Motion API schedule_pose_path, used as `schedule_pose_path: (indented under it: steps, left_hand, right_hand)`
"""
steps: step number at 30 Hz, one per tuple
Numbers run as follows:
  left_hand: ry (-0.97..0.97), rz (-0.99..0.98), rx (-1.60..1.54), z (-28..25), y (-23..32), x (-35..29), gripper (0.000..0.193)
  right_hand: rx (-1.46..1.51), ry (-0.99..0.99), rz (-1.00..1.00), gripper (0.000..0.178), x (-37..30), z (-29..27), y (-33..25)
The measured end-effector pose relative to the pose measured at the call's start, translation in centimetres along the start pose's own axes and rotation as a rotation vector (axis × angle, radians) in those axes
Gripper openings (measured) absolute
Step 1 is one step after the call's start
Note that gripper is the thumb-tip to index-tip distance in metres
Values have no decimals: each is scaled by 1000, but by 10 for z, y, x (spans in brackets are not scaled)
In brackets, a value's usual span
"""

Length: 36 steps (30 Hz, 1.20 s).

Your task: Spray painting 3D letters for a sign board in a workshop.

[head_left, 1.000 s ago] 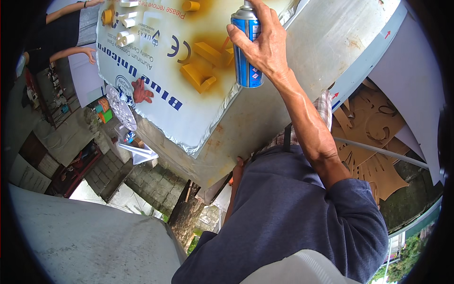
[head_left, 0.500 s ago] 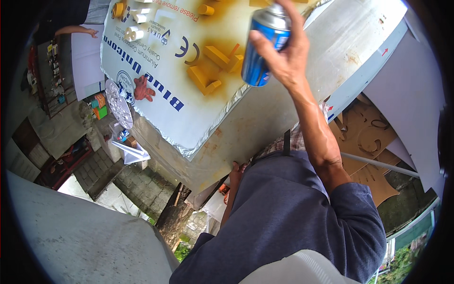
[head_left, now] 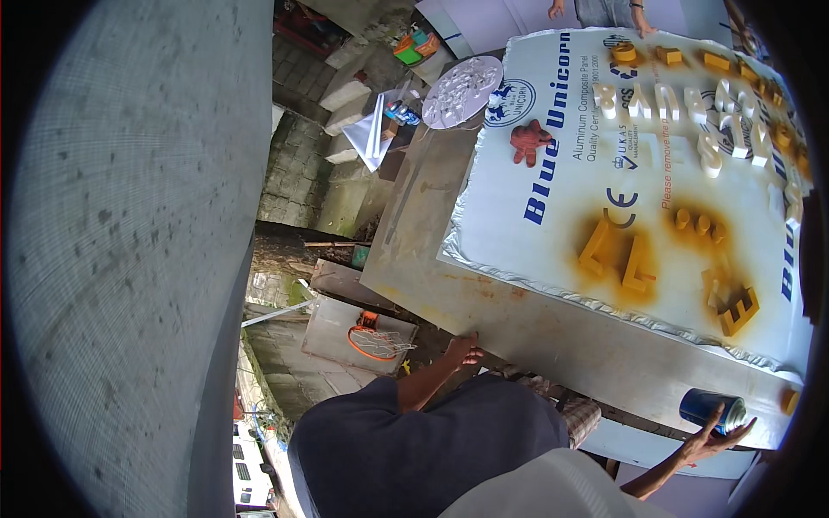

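My right hand (head_left: pixel 710 442) has its fingers around a blue spray can (head_left: pixel 701 407), tipped on its side, at the near right edge of the table. My left hand (head_left: pixel 465 350) is by the table's front edge, fingers partly curled and apart, with nothing visible in it; whether it touches the edge, I cannot tell. On the printed white panel (head_left: pixel 484 233) lie yellow-sprayed block letters, among them an E (head_left: pixel 739 311) and an L-shaped piece (head_left: pixel 637 266), with brownish-yellow overspray around them. Several unpainted white letters (head_left: pixel 643 102) stand farther back. Small yellow cylinders (head_left: pixel 701 224) lie between the groups.
A crumpled red glove-like thing (head_left: pixel 528 142) rests on the panel. Left of it is a speckled round disc (head_left: pixel 464 91). Another person's hand (head_left: pixel 644 26) is at the far edge. The metal tabletop (head_left: pixel 423 250) borders the panel; a basketball hoop (head_left: pixel 373 341) lies below left.
The view has swung round, showing more of the panel. My right hand has brought the spray can from over the panel down to the near right edge. My left hand stays by the table edge.
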<state>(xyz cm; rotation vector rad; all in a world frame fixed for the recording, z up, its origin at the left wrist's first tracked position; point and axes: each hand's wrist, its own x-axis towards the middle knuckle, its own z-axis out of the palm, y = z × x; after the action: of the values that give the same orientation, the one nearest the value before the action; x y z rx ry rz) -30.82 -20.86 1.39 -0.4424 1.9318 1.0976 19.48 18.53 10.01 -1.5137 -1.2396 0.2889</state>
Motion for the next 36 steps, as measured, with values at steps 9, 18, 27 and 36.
schedule_pose_path:
  steps: [9,18,27,36]
  left_hand:
    - [71,10,-50,14,-4,-1,37]
    - [171,72,-22,7,-29,27,54]
    - [33,0,-182,-3,-27,40,37]
    - [-7,-7,-315,-6,-35,41,36]
  right_hand:
    - [-74,-201,-76,86,-30,7,30]
    - [20,-363,-80,87,-38,-2,14]
    - [-28,-360,-121,89,-41,-1,7]
    - [-70,-390,-21,91,-27,-5,5]
